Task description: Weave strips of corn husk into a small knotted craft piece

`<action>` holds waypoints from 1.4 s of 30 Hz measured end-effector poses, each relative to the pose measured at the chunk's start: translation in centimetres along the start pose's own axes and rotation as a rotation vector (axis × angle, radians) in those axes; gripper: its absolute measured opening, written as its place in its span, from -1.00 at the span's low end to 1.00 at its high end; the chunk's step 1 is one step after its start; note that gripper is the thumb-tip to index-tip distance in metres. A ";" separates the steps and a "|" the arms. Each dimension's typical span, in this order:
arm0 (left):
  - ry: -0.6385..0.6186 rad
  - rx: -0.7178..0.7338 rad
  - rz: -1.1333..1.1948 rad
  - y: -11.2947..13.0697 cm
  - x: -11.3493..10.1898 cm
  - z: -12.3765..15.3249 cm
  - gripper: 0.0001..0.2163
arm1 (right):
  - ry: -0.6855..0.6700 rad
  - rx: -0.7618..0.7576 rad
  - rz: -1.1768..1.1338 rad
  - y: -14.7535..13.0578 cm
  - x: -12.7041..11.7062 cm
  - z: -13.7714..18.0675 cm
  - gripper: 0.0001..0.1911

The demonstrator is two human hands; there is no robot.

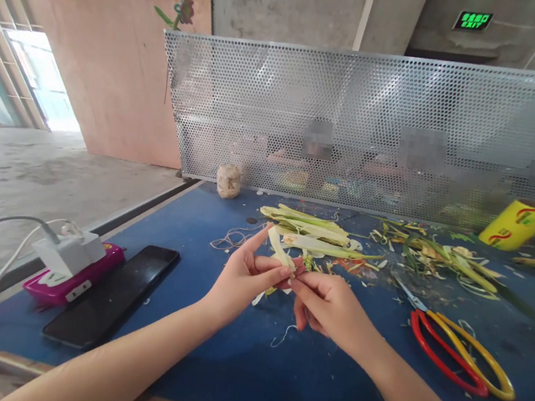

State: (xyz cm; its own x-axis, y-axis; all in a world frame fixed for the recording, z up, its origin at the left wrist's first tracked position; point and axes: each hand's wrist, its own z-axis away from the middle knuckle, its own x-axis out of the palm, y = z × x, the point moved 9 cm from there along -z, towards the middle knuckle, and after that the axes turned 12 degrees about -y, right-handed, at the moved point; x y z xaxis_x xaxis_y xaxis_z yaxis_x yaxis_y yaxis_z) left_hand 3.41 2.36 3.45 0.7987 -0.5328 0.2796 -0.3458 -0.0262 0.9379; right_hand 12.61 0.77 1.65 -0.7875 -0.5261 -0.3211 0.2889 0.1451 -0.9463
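Observation:
Over the middle of the table, my left hand (242, 276) pinches a pale strip of plant leaf, resembling corn husk (280, 249), between thumb and fingers. My right hand (330, 304) meets it there, its thumb and forefinger closed on the lower end of the same strip. The fingertips partly hide that end. Just behind the hands lie long pale-green husk pieces (307, 223) in a loose pile. A thin loose thread (283, 337) rests on the table below my right hand.
Scissors with red and yellow handles (463, 354) lie to the right, blades slightly apart. Leaf scraps (440, 256) and a yellow roll (520, 226) are behind. Left are a black phone (112, 295), a purple power strip (77, 279) and tangled string (231, 239). A perforated metal panel (362, 107) borders the back.

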 end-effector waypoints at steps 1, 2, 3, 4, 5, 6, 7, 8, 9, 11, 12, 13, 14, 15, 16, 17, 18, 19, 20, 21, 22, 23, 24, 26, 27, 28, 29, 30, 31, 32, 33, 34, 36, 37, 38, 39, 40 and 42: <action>0.000 0.001 -0.009 0.1 0.0 0.0 -0.20 | -0.015 0.001 -0.029 0.0 0.1 0.0 -0.64; 0.000 0.003 -0.019 0.2 0.1 0.1 -0.21 | -0.023 -0.001 -0.049 0.0 0.2 0.0 -0.64; 0.000 0.005 -0.028 0.3 0.1 0.2 -0.21 | -0.021 -0.006 -0.060 0.0 0.2 0.0 -0.64; 0.000 0.004 -0.034 0.4 0.2 0.2 -0.21 | -0.010 -0.011 -0.059 -0.1 0.1 0.1 -0.64; -0.001 0.001 -0.037 0.4 0.3 0.3 -0.20 | 0.008 -0.018 -0.044 -0.2 0.0 0.1 -0.62; -0.002 0.000 -0.034 0.5 0.4 0.3 -0.19 | 0.029 -0.029 -0.015 -0.4 -0.1 0.2 -0.60; -0.003 0.002 -0.027 0.5 0.5 0.4 -0.18 | 0.048 -0.043 0.024 -0.6 -0.3 0.4 -0.59; -0.002 0.006 -0.018 0.6 0.6 0.4 -0.17 | 0.063 -0.059 0.065 -0.9 -0.4 0.5 -0.57; -0.001 0.013 -0.006 0.6 0.5 0.4 -0.16 | 0.069 -0.075 0.101 -1.2 -0.5 0.6 -0.55; -0.003 0.030 0.029 0.6 0.4 0.3 -0.14 | 0.066 -0.097 0.140 -1.5 -0.4 0.8 -0.54; -0.007 0.034 0.052 0.5 0.3 0.3 -0.14 | 0.058 -0.101 0.136 -1.5 -0.4 0.8 -0.56; -0.009 0.036 0.078 0.4 0.2 0.2 -0.14 | 0.052 -0.101 0.120 -1.4 -0.3 0.8 -0.57; -0.009 0.033 0.103 0.3 0.1 0.1 -0.15 | 0.050 -0.101 0.102 -1.3 -0.3 0.8 -0.59; -0.007 0.027 0.125 0.1 0.1 0.1 -0.15 | 0.053 -0.102 0.085 -1.2 -0.4 0.7 -0.59; -0.007 0.016 0.142 0.0 0.0 0.0 -0.14 | 0.059 -0.104 0.071 -1.1 -0.4 0.7 -0.59; -0.011 0.005 0.153 -0.2 0.1 0.0 -0.14 | 0.064 -0.106 0.062 -1.0 -0.4 0.7 -0.59; -0.015 -0.007 0.159 -0.3 0.2 0.0 -0.13 | 0.064 -0.106 0.058 -1.0 -0.4 0.6 -0.59; -0.017 -0.014 0.163 -0.3 0.2 0.0 -0.12 | 0.056 -0.103 0.057 -0.9 -0.2 0.6 -0.60; -0.014 -0.016 0.166 -0.3 0.3 0.0 -0.12 | 0.045 -0.096 0.056 -0.9 -0.1 0.6 -0.61; -0.006 -0.015 0.168 -0.3 0.3 0.0 -0.13 | 0.031 -0.088 0.056 -0.8 0.1 0.5 -0.63; 0.006 -0.013 0.169 -0.2 0.2 0.0 -0.13 | 0.018 -0.080 0.058 -0.8 0.2 0.5 -0.65; 0.022 -0.011 0.170 -0.2 0.1 0.0 -0.13 | 0.010 -0.074 0.062 -0.7 0.3 0.5 -0.65; 0.037 -0.011 0.172 -0.1 0.0 0.0 -0.13 | 0.006 -0.070 0.068 -0.7 0.4 0.5 -0.65; 0.070 -0.005 0.169 0.1 -0.4 0.0 -0.14 | -0.002 -0.067 0.085 -0.8 0.5 0.4 -0.63; 0.088 0.002 0.162 0.3 -0.6 0.0 -0.14 | -0.006 -0.066 0.093 -0.8 0.6 0.4 -0.62; 0.102 0.011 0.154 0.5 -0.8 0.0 -0.15 | -0.010 -0.063 0.104 -0.8 0.6 0.4 -0.62; 0.112 0.022 0.146 0.7 -1.0 -0.1 -0.16 | -0.014 -0.060 0.115 -0.9 0.7 0.4 -0.63; 0.119 0.034 0.140 0.9 -1.1 -0.1 -0.17 | -0.020 -0.059 0.128 -0.9 0.7 0.4 -0.65; 0.125 0.045 0.136 1.1 -1.3 -0.2 -0.18 | -0.026 -0.061 0.140 -1.0 0.7 0.4 -0.67; 0.130 0.055 0.136 1.3 -1.4 -0.2 -0.19 | -0.034 -0.063 0.151 -1.0 0.8 0.4 -0.67; 0.137 0.065 0.138 1.4 -1.5 -0.2 -0.19 | -0.040 -0.066 0.163 -1.1 0.8 0.5 -0.68; 0.146 0.072 0.139 1.5 -1.7 -0.2 -0.20 | -0.047 -0.071 0.178 -1.2 0.8 0.6 -0.68; 0.168 0.083 0.141 1.6 -2.0 -0.3 -0.21 | -0.056 -0.074 0.214 -1.3 0.9 0.7 -0.68; 0.180 0.091 0.143 1.6 -2.2 -0.3 -0.22 | -0.058 -0.071 0.234 -1.3 0.9 0.8 -0.68; 0.192 0.101 0.144 1.6 -2.5 -0.4 -0.23 | -0.064 -0.069 0.251 -1.3 0.9 0.8 -0.68; 0.203 0.114 0.144 1.7 -2.7 -0.4 -0.23 | -0.073 -0.067 0.264 -1.3 0.9 0.8 -0.69; 0.210 0.126 0.141 1.8 -2.9 -0.5 -0.23 | -0.087 -0.065 0.270 -1.2 1.0 0.9 -0.69; 0.218 0.144 0.135 1.9 -3.3 -0.6 -0.24 | -0.124 -0.059 0.272 -1.2 1.2 0.9 -0.69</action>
State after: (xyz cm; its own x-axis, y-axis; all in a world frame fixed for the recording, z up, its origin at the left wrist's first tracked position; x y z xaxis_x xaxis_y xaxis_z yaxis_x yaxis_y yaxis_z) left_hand 0.43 4.55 4.48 0.8220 -0.3461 0.4523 -0.5103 -0.0948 0.8548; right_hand 11.82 -0.81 2.42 -0.6118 -0.5591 -0.5596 0.4455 0.3412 -0.8278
